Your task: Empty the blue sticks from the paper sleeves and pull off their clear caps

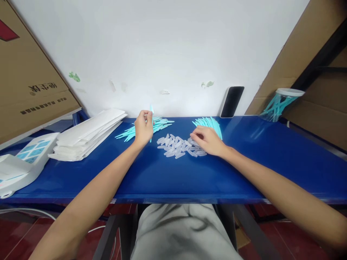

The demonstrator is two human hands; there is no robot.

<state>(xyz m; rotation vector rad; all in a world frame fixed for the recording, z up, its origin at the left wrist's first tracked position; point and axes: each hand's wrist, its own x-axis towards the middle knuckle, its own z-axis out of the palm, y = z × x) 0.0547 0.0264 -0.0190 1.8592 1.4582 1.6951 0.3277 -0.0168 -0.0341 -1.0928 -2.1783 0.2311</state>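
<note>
My left hand (pixel 144 127) is closed on a thin turquoise stick (pixel 151 108), held upright above the left pile of turquoise sticks (pixel 162 124). My right hand (pixel 207 139) hovers at the right edge of a heap of small translucent caps (pixel 176 145), its fingers curled together. Whether anything is between those fingers is too small to tell. Right behind my right hand lies a second pile of turquoise sticks (pixel 210 123).
White paper sleeves (pixel 89 133) are stacked on the left of the blue table (pixel 173 180), beside a white device (pixel 35 155). A black phone (pixel 232 102) leans on the wall. A lidded clear jar (pixel 280 104) with turquoise sticks stands at right. Cardboard flanks both sides.
</note>
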